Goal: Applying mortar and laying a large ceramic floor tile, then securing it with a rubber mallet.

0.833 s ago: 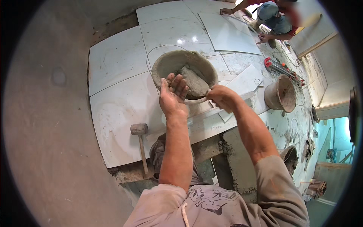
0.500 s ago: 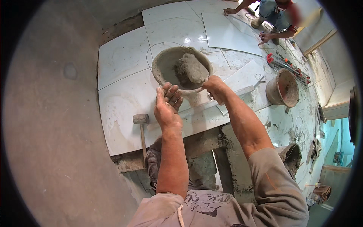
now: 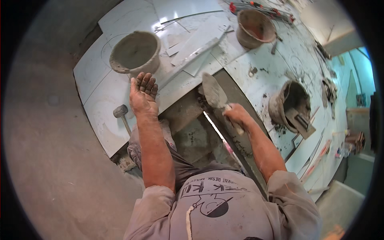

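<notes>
My right hand [image 3: 239,114] grips the handle of a trowel [image 3: 214,91]. Its pointed blade is coated in grey and sits over a dark gap beside the white tiles. My left hand [image 3: 144,98] is held palm up with its fingers stretched out and dirty, holding nothing. Just beyond those fingers stands a mortar-caked bucket [image 3: 153,66] with smooth wet grey mix inside; whether the fingertips touch it I cannot tell. To the left of my left forearm a rubber mallet [image 3: 120,111] lies on the tiles, its handle running toward my leg.
A second bucket [image 3: 243,35] stands at the far right, near a red tile cutter [image 3: 266,9]. Nearer, a tilted bucket [image 3: 277,108] has a float [image 3: 301,123] at its mouth. Cut tile strips [image 3: 200,38] and a long straightedge [image 3: 192,58] lie between the buckets.
My right hand has swung the trowel from the bucket to the gap on the right; the heap of mortar seen on it is gone. The view has shifted, and the other person is out of sight.
</notes>
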